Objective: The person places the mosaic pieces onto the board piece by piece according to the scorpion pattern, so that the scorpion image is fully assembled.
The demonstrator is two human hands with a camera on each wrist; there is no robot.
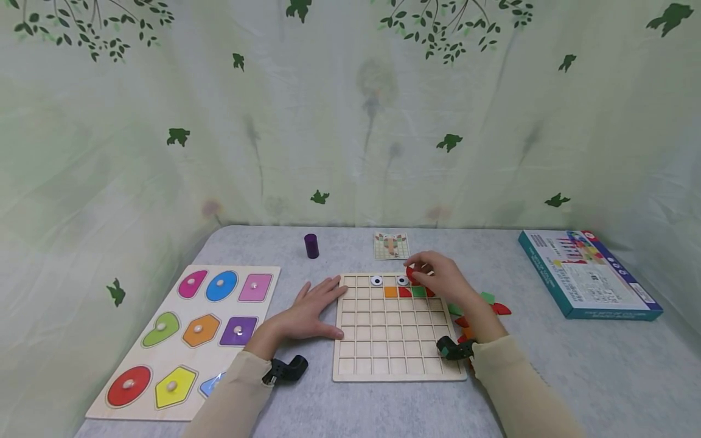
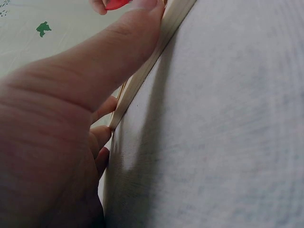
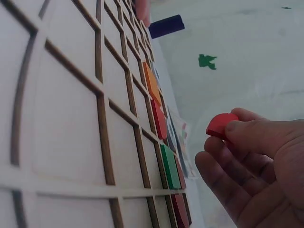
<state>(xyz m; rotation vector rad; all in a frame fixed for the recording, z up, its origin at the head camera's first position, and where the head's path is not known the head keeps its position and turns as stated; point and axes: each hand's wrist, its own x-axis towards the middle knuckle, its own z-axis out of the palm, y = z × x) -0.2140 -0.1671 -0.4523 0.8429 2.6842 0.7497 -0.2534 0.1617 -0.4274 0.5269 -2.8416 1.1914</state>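
A wooden grid board (image 1: 380,350) lies on the table before me. Against its left edge rests my left hand (image 1: 306,315), fingers and thumb spread, fingertips on the rim. Over the board's far right corner, my right hand (image 1: 446,280) pinches a red piece with a curved edge (image 3: 219,124) between thumb and fingers. In the far rows sit two eye pieces (image 1: 376,280), an orange square (image 1: 390,292), a green square (image 1: 418,292) and red pieces (image 3: 159,119). The right hand hides part of that corner in the head view.
Loose red, green and orange pieces (image 1: 501,309) lie right of the board, partly under my right forearm. A pattern card (image 1: 391,246) and a purple cylinder (image 1: 311,246) stand behind. At left lies a knobbed shape puzzle (image 1: 199,371); at right, a teal-edged box (image 1: 588,274).
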